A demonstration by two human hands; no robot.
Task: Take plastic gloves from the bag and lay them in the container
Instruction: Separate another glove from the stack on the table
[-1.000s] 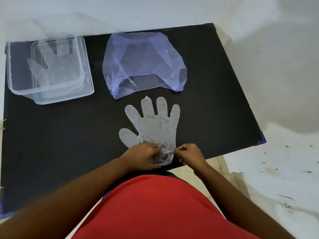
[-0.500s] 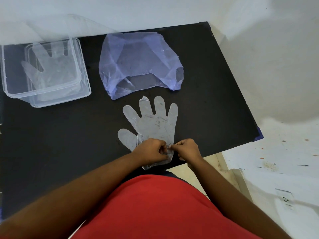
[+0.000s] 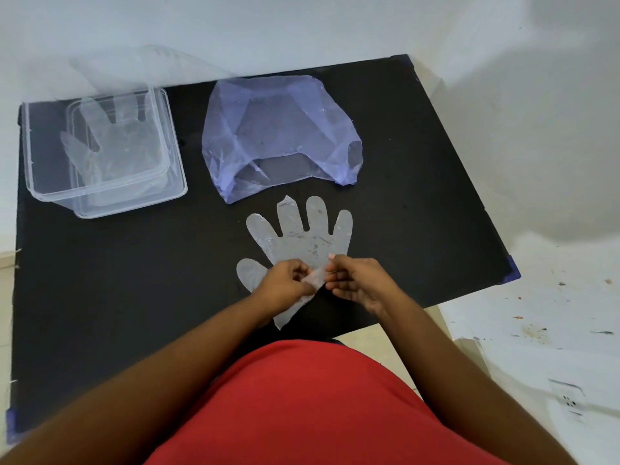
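Both hands (image 3: 322,280) pinch the glove's (image 3: 302,239) cuff edge

There was a single view, taken from a camera worn on the person's head, and it looked forward and steeply down over a red-clad torso (image 3: 302,407) onto the black tabletop (image 3: 134,280). The wide lens bowed the tabletop's edges and took in nearly its whole surface, with the pale wall (image 3: 302,25) at the top of the frame and the floor (image 3: 536,330) on the right. Both forearms reached in from the bottom edge, close to the lens.
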